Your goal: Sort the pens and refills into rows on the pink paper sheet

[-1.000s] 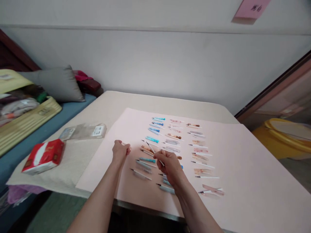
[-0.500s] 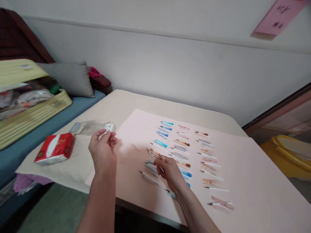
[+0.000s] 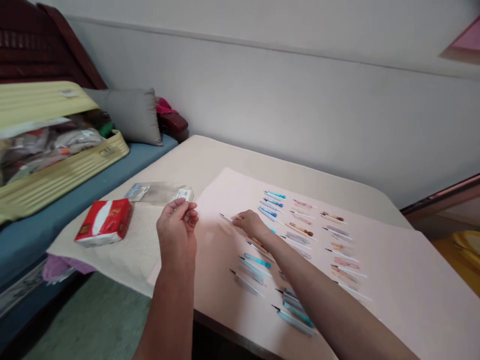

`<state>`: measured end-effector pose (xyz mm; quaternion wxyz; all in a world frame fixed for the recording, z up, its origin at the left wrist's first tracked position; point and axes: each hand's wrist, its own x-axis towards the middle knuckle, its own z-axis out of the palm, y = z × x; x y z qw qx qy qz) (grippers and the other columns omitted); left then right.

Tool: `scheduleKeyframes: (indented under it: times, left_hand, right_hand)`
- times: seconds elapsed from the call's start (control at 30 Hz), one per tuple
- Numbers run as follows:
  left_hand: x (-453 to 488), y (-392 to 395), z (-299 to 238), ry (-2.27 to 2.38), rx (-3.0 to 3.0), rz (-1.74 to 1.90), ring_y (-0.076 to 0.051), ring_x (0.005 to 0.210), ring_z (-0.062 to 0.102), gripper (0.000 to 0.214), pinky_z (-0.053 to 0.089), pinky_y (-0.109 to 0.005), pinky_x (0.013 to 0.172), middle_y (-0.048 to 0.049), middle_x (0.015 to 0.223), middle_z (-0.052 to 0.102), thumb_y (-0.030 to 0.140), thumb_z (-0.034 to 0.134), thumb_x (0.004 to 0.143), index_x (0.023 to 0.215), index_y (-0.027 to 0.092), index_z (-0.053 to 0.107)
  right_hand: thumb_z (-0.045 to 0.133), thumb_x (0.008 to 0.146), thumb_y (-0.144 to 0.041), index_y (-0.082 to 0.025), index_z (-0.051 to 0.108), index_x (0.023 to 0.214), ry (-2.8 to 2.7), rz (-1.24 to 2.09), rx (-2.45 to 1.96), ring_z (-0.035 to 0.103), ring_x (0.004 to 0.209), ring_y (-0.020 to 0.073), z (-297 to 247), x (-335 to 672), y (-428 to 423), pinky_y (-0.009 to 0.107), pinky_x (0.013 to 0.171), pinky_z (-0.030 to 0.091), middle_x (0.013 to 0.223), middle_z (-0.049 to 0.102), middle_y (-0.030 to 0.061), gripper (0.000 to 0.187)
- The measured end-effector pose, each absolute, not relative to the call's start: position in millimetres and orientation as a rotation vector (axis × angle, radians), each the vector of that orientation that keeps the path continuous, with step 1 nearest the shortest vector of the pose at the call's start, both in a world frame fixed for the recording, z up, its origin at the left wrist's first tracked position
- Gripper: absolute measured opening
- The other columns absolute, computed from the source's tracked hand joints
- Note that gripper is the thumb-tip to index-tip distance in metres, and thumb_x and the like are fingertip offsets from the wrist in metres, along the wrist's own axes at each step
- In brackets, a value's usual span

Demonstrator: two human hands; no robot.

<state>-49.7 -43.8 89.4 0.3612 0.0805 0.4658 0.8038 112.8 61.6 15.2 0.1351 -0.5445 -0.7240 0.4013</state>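
Where pens (image 3: 257, 260) lie, right fingers (image 3: 237, 220) pinch a stick (image 3: 225, 217).

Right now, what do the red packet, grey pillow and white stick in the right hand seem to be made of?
Red packet: probably thin plastic film, semi-glossy, softly creased.
Grey pillow: likely cloth, matte, with soft wrinkles.
White stick in the right hand: perhaps plastic, being evenly white; finish unclear.

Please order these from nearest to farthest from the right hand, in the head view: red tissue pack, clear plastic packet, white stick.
1. White stick, held in the right hand.
2. Clear plastic packet, to the left.
3. Red tissue pack, farther left.
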Motion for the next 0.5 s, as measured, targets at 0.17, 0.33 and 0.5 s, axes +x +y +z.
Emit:
scheduleKeyframes:
  times: [0.17, 0.33, 0.5]
  left_hand:
    - [-48.2, -43.0, 87.9, 1.182, 0.225, 2.051, -0.007, 0.052, 0.052, 0.019, 0.040, -0.017, 0.048, -0.0026, 0.067, 0.061, 0.014, 0.062, 0.066, 0.084, 0.014, 0.055]
    - [-46.7, -43.8, 88.8, 1.165, 0.200, 2.058, -0.007, 0.052, 0.053, 0.019, 0.040, -0.016, 0.048, -0.0037, 0.066, 0.062, 0.013, 0.063, 0.064, 0.082, 0.013, 0.056]
    - [-43.4, -43.2, 89.2, 1.125, 0.186, 2.048, -0.007, 0.052, 0.053, 0.020, 0.040, -0.016, 0.048, -0.0044, 0.066, 0.062, 0.014, 0.064, 0.063, 0.082, 0.012, 0.057]
  right_hand:
    - [0.059, 0.060, -0.015, -0.016, 0.054, 0.049, -2.285, 0.941, -1.719, 0.042, 0.049, 0.0111, 7.1, 99.0, 64.2, 0.025, 0.048, 0.022, 0.049, 0.050, 0.0011, 0.013]
    - [0.060, 0.067, -0.026, -0.015, 0.064, 0.063, -2.426, 0.877, -1.716, 0.052, 0.058, 0.0128, 12.4, 100.6, 64.6, 0.023, 0.050, 0.027, 0.063, 0.061, 0.0043, 0.012]
    - [0.055, 0.074, -0.028, -0.016, 0.067, 0.077, -2.519, 0.881, -1.683, 0.055, 0.059, 0.0107, 20.4, 97.4, 75.9, 0.019, 0.050, 0.032, 0.069, 0.065, 0.0021, 0.018]
